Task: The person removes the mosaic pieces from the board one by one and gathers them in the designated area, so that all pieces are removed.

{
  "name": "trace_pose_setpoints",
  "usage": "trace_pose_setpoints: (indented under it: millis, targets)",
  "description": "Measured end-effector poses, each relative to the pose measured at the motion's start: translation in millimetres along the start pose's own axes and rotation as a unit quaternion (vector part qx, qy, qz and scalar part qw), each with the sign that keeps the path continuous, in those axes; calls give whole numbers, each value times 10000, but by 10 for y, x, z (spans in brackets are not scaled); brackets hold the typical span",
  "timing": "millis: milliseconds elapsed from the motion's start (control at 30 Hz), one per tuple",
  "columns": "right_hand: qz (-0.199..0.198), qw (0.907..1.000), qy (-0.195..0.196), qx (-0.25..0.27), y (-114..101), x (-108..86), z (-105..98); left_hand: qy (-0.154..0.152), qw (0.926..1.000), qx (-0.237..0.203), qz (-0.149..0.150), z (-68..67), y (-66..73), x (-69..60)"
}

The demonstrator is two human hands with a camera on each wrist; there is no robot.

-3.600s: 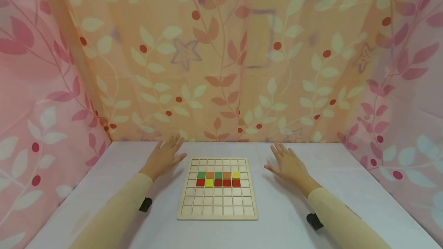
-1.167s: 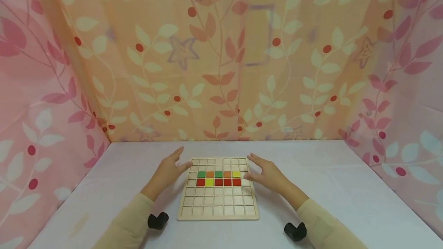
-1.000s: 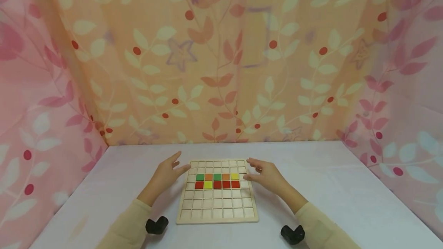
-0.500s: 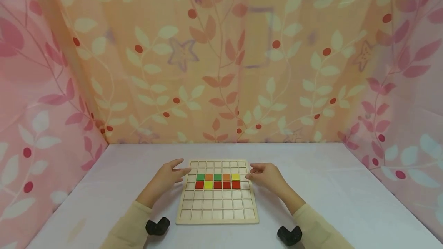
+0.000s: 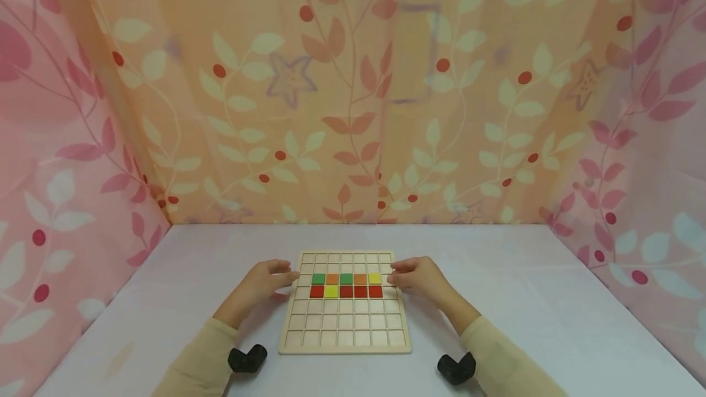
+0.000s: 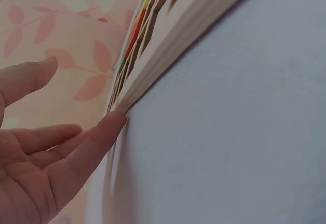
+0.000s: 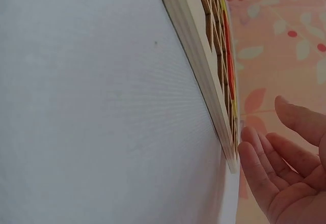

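A square wooden grid board (image 5: 346, 322) lies flat on the white-covered table. Across its grid run two rows of coloured tiles: green (image 5: 318, 279), orange, green, orange and yellow behind; red (image 5: 317, 291), yellow (image 5: 331, 291) and more red in front. At the board's left edge is my left hand (image 5: 255, 287); in the left wrist view a finger (image 6: 94, 145) meets the board's side, thumb raised apart. My right hand (image 5: 426, 277) is at the right edge; the right wrist view shows its fingers (image 7: 257, 170) loosely bent beside the board. Neither hand holds anything.
White cloth covers the table (image 5: 496, 262). Behind it hangs an orange floral curtain (image 5: 353, 109), with pink floral curtains at left (image 5: 33, 158) and right (image 5: 662, 158). Black wrist pieces (image 5: 247, 359) sit under both sleeves.
Both hands have come inward from beside the board to its left and right edges, and their fingers have drawn lower and closer together. Board and tiles stay in place.
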State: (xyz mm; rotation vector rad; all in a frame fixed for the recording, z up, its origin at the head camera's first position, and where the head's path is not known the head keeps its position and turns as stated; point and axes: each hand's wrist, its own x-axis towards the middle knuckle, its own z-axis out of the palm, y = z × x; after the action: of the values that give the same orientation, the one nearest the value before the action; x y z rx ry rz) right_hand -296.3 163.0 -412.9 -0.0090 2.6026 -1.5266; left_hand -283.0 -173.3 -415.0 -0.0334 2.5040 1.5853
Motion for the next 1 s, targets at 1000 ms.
trace_pose_setpoints:
  millis: [1000]
  targets:
    - [164,9991,-283,269,-17,126,131,-370,9993,60,-87,1,-121,59]
